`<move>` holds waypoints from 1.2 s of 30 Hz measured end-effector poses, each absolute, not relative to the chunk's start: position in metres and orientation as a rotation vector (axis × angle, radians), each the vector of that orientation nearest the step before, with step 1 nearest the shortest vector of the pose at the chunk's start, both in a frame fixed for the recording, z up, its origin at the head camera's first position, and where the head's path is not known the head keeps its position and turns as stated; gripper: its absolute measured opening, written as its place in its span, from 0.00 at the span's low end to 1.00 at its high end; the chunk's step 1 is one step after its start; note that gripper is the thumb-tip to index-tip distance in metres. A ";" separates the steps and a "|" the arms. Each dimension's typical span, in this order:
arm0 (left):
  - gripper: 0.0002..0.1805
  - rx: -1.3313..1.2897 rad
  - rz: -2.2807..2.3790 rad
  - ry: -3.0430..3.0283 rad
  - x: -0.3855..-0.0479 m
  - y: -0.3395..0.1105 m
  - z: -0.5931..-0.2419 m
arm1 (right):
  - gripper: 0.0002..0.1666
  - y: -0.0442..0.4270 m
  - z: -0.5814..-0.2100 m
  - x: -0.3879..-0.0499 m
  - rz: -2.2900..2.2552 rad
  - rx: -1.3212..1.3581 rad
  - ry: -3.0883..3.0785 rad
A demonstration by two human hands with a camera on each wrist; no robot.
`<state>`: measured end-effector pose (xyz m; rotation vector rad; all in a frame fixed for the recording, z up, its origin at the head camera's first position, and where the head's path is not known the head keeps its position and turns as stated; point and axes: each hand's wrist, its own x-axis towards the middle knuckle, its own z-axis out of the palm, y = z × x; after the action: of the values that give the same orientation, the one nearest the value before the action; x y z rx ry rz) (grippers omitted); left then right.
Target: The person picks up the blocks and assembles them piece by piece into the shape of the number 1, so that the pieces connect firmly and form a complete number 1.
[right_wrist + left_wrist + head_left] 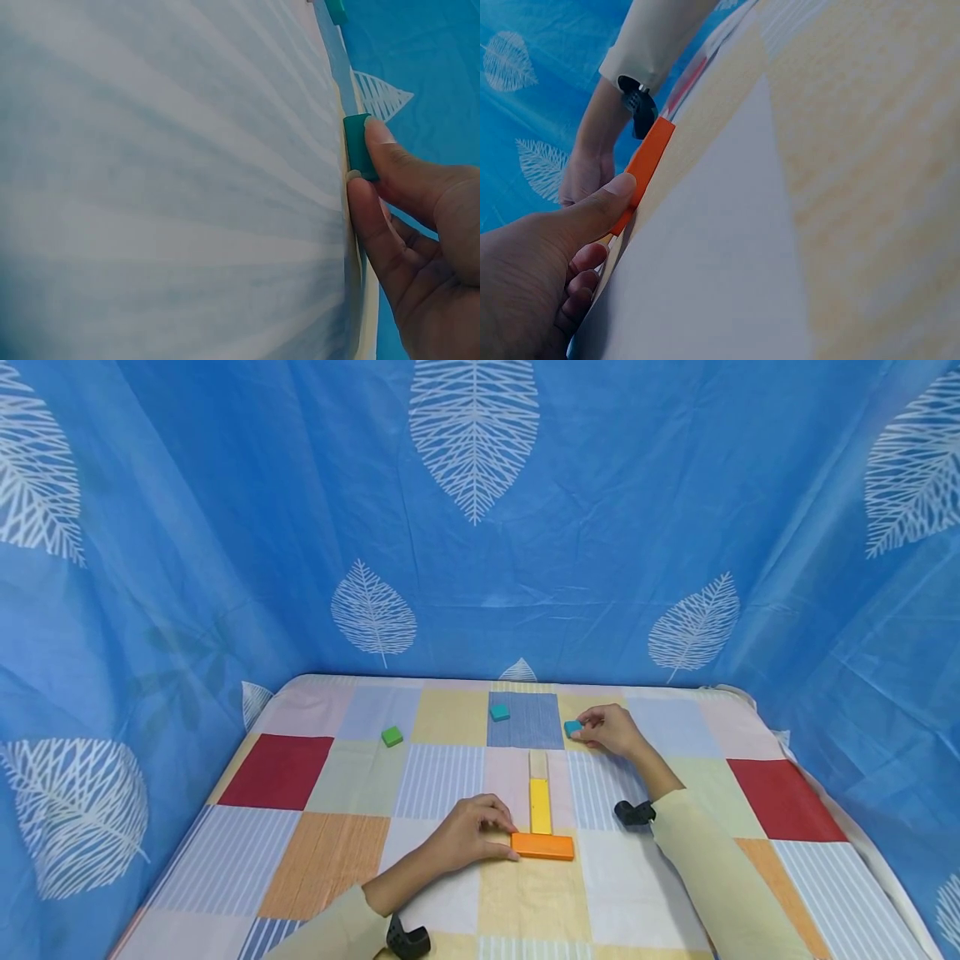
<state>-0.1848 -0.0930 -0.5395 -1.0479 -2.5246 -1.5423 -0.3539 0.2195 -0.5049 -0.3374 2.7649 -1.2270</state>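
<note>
My left hand (468, 833) pinches the left end of an orange block (542, 846), thumb on the near side; the left wrist view shows the thumb against the orange block (646, 169). Touching the orange block's far side is a yellow block (540, 806), with a pale cream block (538, 764) beyond it in one line. My right hand (611, 729) holds a small blue-green block (572, 727) between thumb and finger at the table's far side. In the right wrist view this block (360, 146) is at the fingertips.
A teal block (499, 712) lies left of my right hand, and a green block (392, 737) farther left. The patchwork cloth (345, 852) covers the table. Blue leaf-patterned curtains (562, 568) hang behind and at both sides.
</note>
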 end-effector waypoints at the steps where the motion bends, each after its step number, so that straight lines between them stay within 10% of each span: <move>1: 0.14 -1.050 -1.543 -2.523 -0.185 -0.093 -0.540 | 0.17 0.219 -0.505 -0.354 -1.221 -0.343 2.770; 36: 0.14 -1.077 -1.537 -2.501 -0.186 -0.094 -0.541 | 0.19 0.188 -0.499 -0.350 -1.226 -0.628 2.641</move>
<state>-0.1863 -0.0935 -0.5408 -1.0774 -2.5011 -1.5374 -0.3500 0.1882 -0.4987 -0.6280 2.6406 -1.2257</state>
